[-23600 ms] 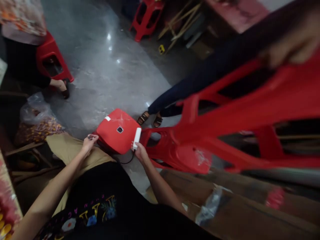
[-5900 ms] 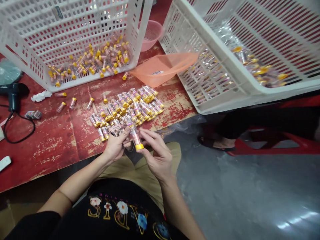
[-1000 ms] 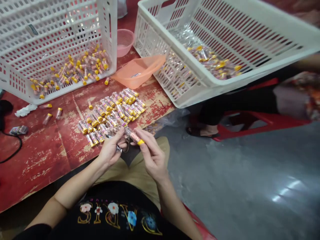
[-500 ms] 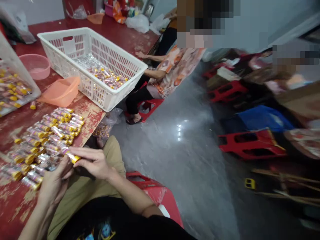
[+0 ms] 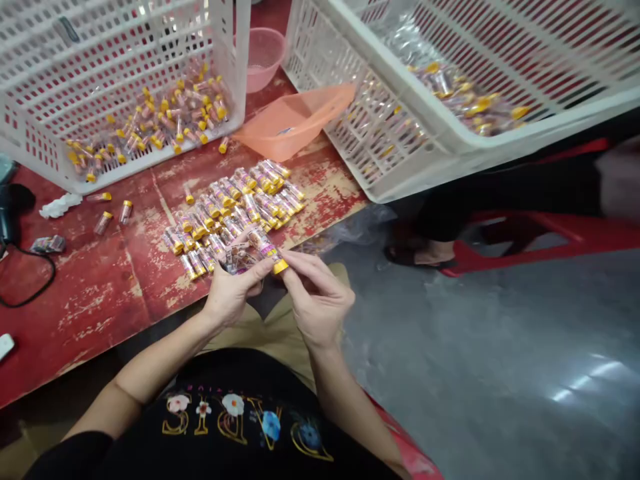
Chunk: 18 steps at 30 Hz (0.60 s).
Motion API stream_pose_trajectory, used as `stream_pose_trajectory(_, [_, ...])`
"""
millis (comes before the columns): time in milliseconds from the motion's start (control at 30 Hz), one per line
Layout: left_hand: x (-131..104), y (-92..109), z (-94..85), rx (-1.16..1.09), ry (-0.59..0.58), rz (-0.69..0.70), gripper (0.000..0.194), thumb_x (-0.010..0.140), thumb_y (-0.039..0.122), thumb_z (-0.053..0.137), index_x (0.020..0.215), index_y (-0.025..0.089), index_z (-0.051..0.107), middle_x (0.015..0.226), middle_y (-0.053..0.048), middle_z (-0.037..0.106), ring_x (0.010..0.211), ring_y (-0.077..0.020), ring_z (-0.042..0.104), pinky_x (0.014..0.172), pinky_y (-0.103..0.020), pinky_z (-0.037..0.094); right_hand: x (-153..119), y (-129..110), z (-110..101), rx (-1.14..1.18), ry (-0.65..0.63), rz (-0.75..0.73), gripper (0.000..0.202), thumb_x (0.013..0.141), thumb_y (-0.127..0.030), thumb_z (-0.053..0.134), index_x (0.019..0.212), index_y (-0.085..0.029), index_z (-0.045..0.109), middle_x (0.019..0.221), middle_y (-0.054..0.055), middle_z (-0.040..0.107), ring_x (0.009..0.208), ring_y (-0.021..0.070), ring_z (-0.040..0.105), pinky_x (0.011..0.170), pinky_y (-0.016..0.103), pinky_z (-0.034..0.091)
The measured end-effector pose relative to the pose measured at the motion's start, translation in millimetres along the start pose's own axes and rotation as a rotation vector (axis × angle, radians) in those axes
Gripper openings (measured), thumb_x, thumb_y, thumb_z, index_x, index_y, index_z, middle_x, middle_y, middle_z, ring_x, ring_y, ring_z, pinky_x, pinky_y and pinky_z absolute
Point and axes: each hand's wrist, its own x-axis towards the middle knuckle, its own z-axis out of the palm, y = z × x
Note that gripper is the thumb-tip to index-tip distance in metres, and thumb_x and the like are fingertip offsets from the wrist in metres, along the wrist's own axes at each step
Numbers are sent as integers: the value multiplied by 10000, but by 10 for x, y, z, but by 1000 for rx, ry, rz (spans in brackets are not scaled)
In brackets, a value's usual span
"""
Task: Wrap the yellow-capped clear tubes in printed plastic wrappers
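A small clear tube point(image 5: 264, 245) with a yellow cap and a printed label is held between both hands, its capped end toward me. My left hand point(image 5: 233, 290) is closed around its lower side, thumb near the cap. Crinkled clear plastic film point(image 5: 239, 259) shows at the same hand; whether it is gripped too is unclear. My right hand point(image 5: 323, 297) pinches the capped end between thumb and fingers. Just beyond the hands, many wrapped yellow-capped tubes point(image 5: 220, 203) lie in rows on the worn red table point(image 5: 117, 287).
A white basket point(image 5: 240, 67) with loose tubes lies tipped toward me at back left. Another white basket point(image 5: 450, 133) stands at right, overhanging the table edge. Between them are an orange scoop point(image 5: 290, 127) and a pink bowl point(image 5: 263, 60). A dark corded tool point(image 5: 10, 207) lies at left.
My view has swung left and down, bringing the left basket and corded tool into sight. My right hand has shifted from the tube's side to its capped end.
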Motion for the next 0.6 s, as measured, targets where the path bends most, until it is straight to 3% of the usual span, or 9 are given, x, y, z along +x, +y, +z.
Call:
stream_pose_trajectory(133, [-2, -23, -40, 1, 13, 0, 598, 675, 275, 879, 1219, 205, 639, 670, 76, 475, 493, -16, 298, 425, -155, 243, -45, 33, 38, -63, 65, -23, 222, 841, -151, 719, 1008, -278, 791, 988, 38, 766, 895, 179, 730, 822, 363, 639])
stream_pose_trajectory(400, [-6, -30, -39, -35, 86, -21, 680, 591, 292, 923, 1205, 218, 642, 699, 62, 534, 508, -25, 332, 433, -168, 250, -59, 38, 57, -109, 76, -11, 166, 832, -186, 734, 956, -280, 793, 908, 30, 749, 824, 182, 717, 740, 363, 640])
stream_pose_trajectory(600, [-1, -42, -28, -27, 82, -24, 679, 592, 312, 919, 1202, 212, 637, 702, 62, 533, 519, -28, 347, 445, -174, 256, -52, 57, 36, -142, 2, -27, 254, 862, -160, 692, 1064, -291, 775, 984, 32, 756, 874, 179, 720, 753, 347, 630])
